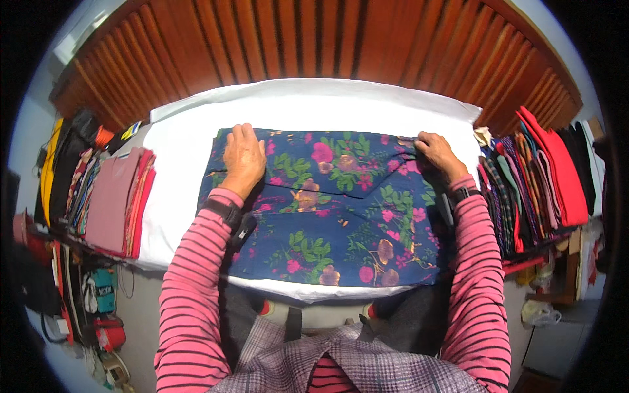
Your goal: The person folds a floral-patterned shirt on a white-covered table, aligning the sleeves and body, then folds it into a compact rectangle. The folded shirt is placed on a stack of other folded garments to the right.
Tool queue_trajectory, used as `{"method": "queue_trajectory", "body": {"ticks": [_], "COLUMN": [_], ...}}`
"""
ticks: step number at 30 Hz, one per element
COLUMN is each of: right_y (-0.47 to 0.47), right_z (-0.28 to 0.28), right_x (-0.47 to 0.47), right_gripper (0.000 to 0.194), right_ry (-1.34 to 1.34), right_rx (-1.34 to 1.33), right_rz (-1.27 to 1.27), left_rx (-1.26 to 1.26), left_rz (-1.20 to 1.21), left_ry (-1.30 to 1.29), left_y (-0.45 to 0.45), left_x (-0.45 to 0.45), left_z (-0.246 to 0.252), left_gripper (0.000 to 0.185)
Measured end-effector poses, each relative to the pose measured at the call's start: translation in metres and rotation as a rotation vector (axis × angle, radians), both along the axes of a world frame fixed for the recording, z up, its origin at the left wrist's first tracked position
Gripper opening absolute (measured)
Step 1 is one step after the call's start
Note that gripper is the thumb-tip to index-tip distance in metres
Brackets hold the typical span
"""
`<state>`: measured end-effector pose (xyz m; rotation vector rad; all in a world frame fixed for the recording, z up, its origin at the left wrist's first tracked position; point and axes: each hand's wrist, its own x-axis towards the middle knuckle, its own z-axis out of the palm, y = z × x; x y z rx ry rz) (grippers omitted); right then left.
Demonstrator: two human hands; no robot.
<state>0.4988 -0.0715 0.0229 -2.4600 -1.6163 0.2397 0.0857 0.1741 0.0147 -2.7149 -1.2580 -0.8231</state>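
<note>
A dark blue cloth (339, 231) printed with pink flowers and green leaves is spread before me in a rough rectangle. Creases run across its upper half. My left hand (244, 157) rests palm down on its far left part, fingers close together and reaching the far edge; the thumb is hidden. At the far right corner, the bent fingers of my right hand (440, 153) grip the cloth's edge. Beneath lies a white sheet (314, 105) over the table, and the cloth nearly reaches its front edge.
Folded fabrics (113, 201) stand in a row at the left table end, and more folded fabrics (535, 182) stand at the right. A slatted wooden panel (314, 39) rises behind the table. A teal bag (105, 291) and a red container (109, 333) sit low at left.
</note>
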Motion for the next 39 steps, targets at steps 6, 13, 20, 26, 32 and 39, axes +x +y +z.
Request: {"method": "queue_trajectory", "body": {"ticks": [6, 13, 20, 26, 32, 39], "right_y": [0.002, 0.002, 0.003, -0.017, -0.018, -0.006], "right_z": [0.004, -0.003, -0.014, -0.009, -0.017, -0.025], "right_x": [0.003, 0.004, 0.009, 0.012, 0.014, 0.019], "right_gripper": [0.030, 0.034, 0.044, 0.036, 0.031, 0.026], "right_ry": [0.046, -0.037, -0.221, 0.103, 0.116, -0.089], "right_rx": [0.030, 0.060, 0.053, 0.133, 0.154, 0.115], "right_rz": [-0.049, -0.101, -0.095, -0.079, -0.097, -0.084], "left_rx": [-0.215, -0.196, -0.184, -0.126, -0.054, 0.100], "left_rz": [-0.315, -0.288, -0.289, -0.520, -0.749, -0.713], "left_ry": [0.256, 0.421, 0.428, 0.146, 0.156, 0.317], "left_y": [-0.026, -0.026, -0.029, -0.060, -0.145, -0.150], "left_x": [0.027, 0.025, 0.027, 0.056, 0.120, 0.128], "left_z": [-0.017, -0.035, -0.027, 0.008, 0.012, -0.008], "left_gripper": [0.062, 0.072, 0.071, 0.043, 0.032, 0.023]}}
